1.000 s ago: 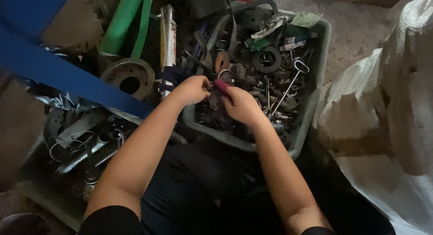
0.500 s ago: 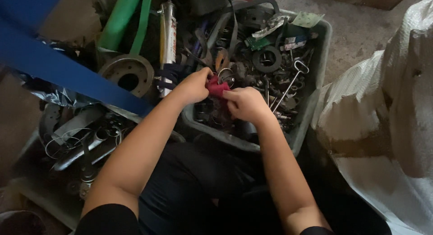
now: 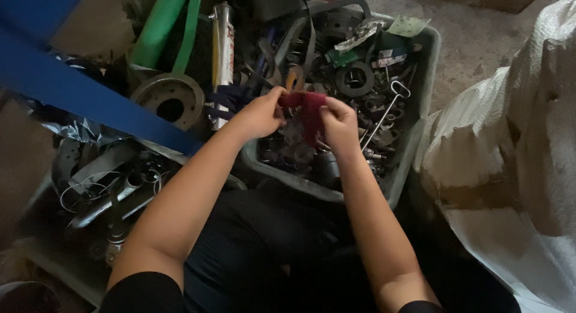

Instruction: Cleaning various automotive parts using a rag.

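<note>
Both my hands are over a grey plastic bin (image 3: pixel 420 109) full of dark metal parts. Between them hangs a dark red cloth (image 3: pixel 309 112). My left hand (image 3: pixel 261 115) pinches its upper left end, and my right hand (image 3: pixel 339 124) grips its right side. The cloth droops a little below the fingers, above the parts in the bin. What lies directly under the cloth is hidden.
A blue metal beam (image 3: pixel 84 91) crosses the upper left. Beside it are a round metal flange (image 3: pixel 168 100), a green strap (image 3: pixel 165 25) and a silver grease gun (image 3: pixel 223 55). A second tray of metal parts (image 3: pixel 108 193) is at left. A white woven sack (image 3: pixel 516 151) stands at right.
My hands have lifted the red cloth and drawn it out between them; it shows larger now than before. Both hands stay over the same bin.
</note>
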